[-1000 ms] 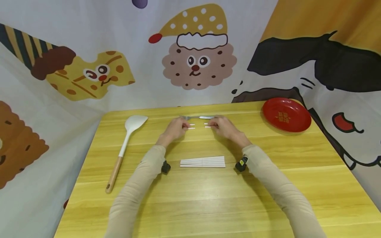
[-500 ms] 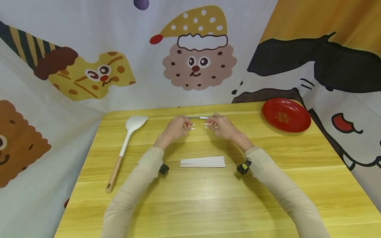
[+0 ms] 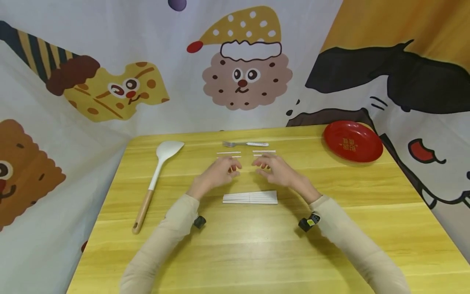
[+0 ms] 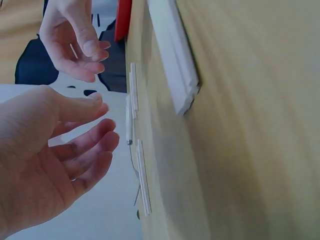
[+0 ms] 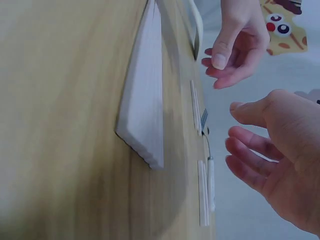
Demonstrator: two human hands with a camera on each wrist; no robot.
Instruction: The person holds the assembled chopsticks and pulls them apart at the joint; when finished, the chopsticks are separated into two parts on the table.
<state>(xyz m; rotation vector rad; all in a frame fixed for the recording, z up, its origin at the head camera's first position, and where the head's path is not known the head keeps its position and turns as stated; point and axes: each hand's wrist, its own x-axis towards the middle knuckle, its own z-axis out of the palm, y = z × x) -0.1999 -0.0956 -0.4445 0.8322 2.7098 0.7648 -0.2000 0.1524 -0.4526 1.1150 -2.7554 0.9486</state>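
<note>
My left hand (image 3: 216, 172) hovers over the table with fingers loosely curved and nothing in it. Facing it, my right hand (image 3: 279, 171) is also empty, thumb apart from the fingers. Just beyond my left fingers lie two thin white sticks (image 3: 229, 152). A matching pair of white sticks (image 3: 264, 151) lies beyond my right fingers, a gap separating the pairs. Nearer me, several longer white strips (image 3: 250, 198) lie side by side in a flat bundle, slightly fanned at the right end. The left wrist view shows the bundle's ridged end (image 4: 187, 97) close up.
A fork (image 3: 258, 144) with a white handle lies behind the stick pairs. On the left is a white spatula (image 3: 167, 151) with a wooden handle. A red plate (image 3: 361, 143) sits at the back right of the wooden table (image 3: 249, 253). A printed cloth (image 3: 176, 118) hangs behind.
Both hands have let go of the thin white sticks at the back and drawn toward me, rising off the table. The sticks and fork now show more fully. The strip bundle stays put.
</note>
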